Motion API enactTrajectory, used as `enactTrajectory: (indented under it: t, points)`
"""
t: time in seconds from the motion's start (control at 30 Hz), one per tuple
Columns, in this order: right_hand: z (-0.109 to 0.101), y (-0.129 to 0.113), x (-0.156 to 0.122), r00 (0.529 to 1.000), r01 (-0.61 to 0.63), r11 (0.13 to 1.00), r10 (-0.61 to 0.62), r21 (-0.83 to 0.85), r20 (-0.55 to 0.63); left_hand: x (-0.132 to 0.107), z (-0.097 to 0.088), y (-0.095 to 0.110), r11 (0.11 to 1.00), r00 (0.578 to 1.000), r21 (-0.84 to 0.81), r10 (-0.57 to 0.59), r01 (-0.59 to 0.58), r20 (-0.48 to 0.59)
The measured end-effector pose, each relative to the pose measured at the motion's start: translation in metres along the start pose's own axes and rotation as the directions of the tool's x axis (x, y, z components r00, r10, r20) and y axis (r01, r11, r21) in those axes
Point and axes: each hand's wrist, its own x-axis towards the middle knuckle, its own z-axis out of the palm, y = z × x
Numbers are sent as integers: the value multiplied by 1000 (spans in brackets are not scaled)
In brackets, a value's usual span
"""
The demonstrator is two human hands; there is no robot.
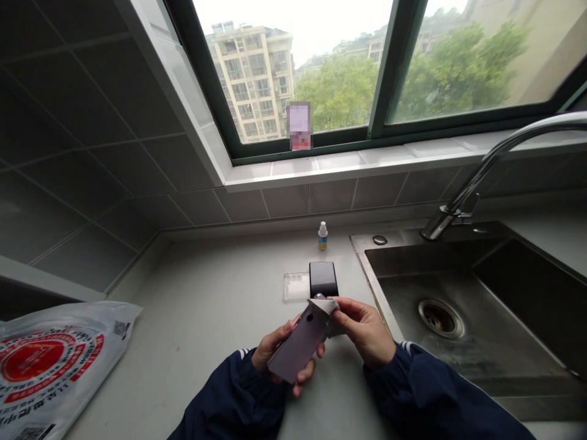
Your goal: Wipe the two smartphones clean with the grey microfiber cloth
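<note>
Holding the mauve phone [300, 345] back-up just above the tabletop [215, 305], your left hand [268, 349] is wrapped around its lower end, fingers curled under one edge and thumb over the other, which seems to steady it and tilt its camera end toward your other hand. Your right hand [367, 330] is pinching a small grey cloth [324, 304] between thumb and fingertips, pressing it onto that upper end of the phone. Just beyond the phone lies a black slab [323, 278], and touching its left side a clear phone case [296, 286] lies flat, likely set there within easy reach. Farther behind the phone, a small capped bottle [323, 236] stands upright by the wall; you cannot tell how full it is. Right of the phone, the sink [371, 275] holds only its drain [441, 318], under the faucet [486, 168]. Well left of the phone, a printed plastic bag [50, 360] lies slumped, its contents hidden.
</note>
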Motion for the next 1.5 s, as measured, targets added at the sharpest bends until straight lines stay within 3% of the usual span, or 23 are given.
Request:
enactTrajectory:
  t: [0.2, 0.33, 0.43, 0.6, 0.77, 0.93, 1.07, 1.17, 1.3, 1.33, 1.4, 1.43, 1.5]
  points:
    - [2, 3, 0, 997, 22, 999, -24, -32, -69, -6, -9, -1, 990, 989, -82, -105, 113, 101]
    - [0, 4, 1, 992, 48, 996, -57, -79, -111, -5, -8, 1, 997, 992, -25, -66, 69, 110]
    - [-3, 3, 2, 987, 64, 991, -80, -115, -142, -2, -7, 2, 998, 998, 52, -43, 41, 36]
    - [-3, -3, 1, 984, 76, 984, -100, -164, -147, -1, -2, 6, 981, 981, 164, 130, -106, -141]
    - [-1, -5, 1, 973, 92, 973, -132, -211, -187, -3, 11, 15, 973, 949, 41, 229, -225, -219]
    - [-10, -4, 6, 932, 133, 950, -217, -284, -290, 1, 23, 14, 956, 923, 46, 291, -289, -252]
    - [-15, -8, 5, 860, 217, 894, -365, -393, -355, 3, 26, 8, 975, 959, 67, 222, -213, -176]
    - [-11, -12, 0, 847, 299, 813, -467, -499, -254, 4, 23, 3, 983, 976, 56, 182, -176, -120]
    - [4, -4, -7, 865, 433, 660, -496, -614, 77, 3, 17, -1, 983, 972, 27, 182, -180, -151]
    - [7, -1, -9, 845, 473, 515, -494, -715, 204, 3, 16, -2, 982, 968, 18, 186, -186, -168]
    - [12, 6, -12, 832, 460, 235, -452, -857, 322, 2, 15, -2, 978, 957, 5, 207, -210, -203]
    - [14, 9, -13, 833, 443, 135, -428, -886, 352, 2, 15, -2, 975, 951, 1, 218, -223, -218]
    - [17, 11, -17, 842, 409, 15, -391, -913, 371, 1, 16, -2, 970, 943, -11, 235, -244, -238]
